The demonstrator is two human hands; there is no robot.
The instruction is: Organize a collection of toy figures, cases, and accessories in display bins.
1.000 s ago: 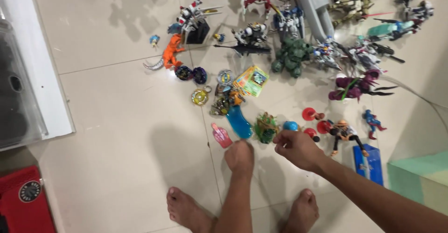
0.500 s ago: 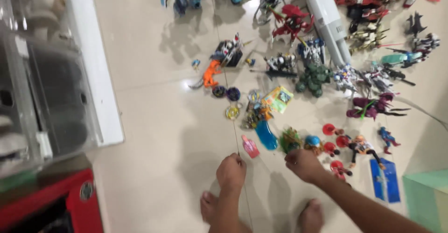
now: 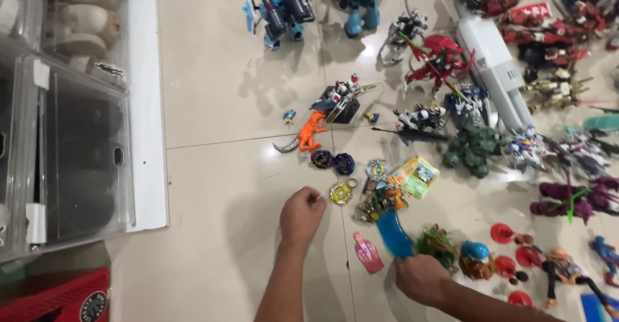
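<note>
Reaching near: right hand (image 3: 422,278) curled shut beside the blue toy (image 3: 393,235), holding nothing I can see. Left hand (image 3: 302,215) loosely closed, empty, just short of the yellow spinning top (image 3: 341,193). Risk: either wrist could topple crowded figures; orange dinosaur (image 3: 311,132) farther off.

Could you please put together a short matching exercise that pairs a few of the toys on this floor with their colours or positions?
Things:
1. dinosaur figure
2. spinning top
3. stack of cards
4. flat hand-shaped piece

Descriptions:
A. pink, lying on the tile between the two forearms
B. orange, standing beside a black stand
C. yellow and round, just right of the left hand
D. green and yellow, fanned out left of a dark green robot

Pairs: 1-B, 2-C, 3-D, 4-A
</note>
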